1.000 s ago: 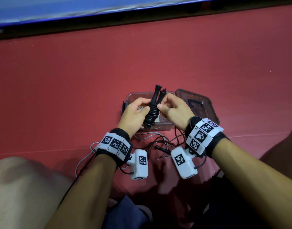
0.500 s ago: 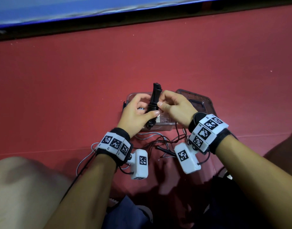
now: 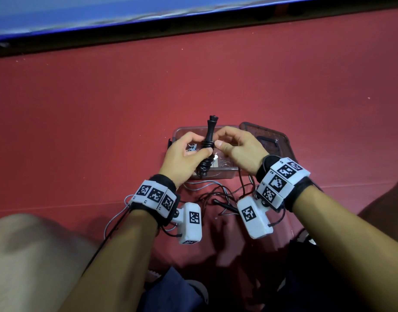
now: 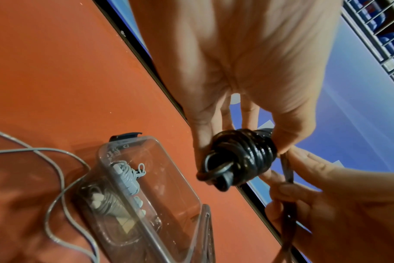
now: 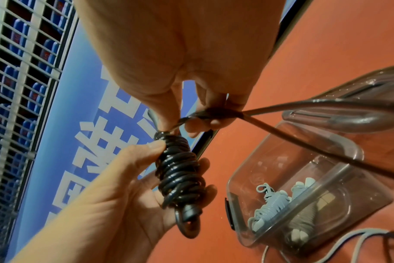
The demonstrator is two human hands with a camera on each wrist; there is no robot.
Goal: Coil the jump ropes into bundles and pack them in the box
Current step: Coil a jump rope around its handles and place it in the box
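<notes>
so: left hand (image 3: 187, 155) fingers grip one black rope bundle (image 3: 207, 147); right hand (image 3: 240, 147) pinches its cord; two grey bundles (image 5: 270, 204) in box (image 3: 225, 175).

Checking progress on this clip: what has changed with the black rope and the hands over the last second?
The two black handles, splayed apart a second ago, now stand together as one stick. The right hand went on winding cord around them and pinches the cord. Unchanged: the left hand grips the black bundle above the clear box, the grey bundle lies inside, the lid sits beside it.
</notes>
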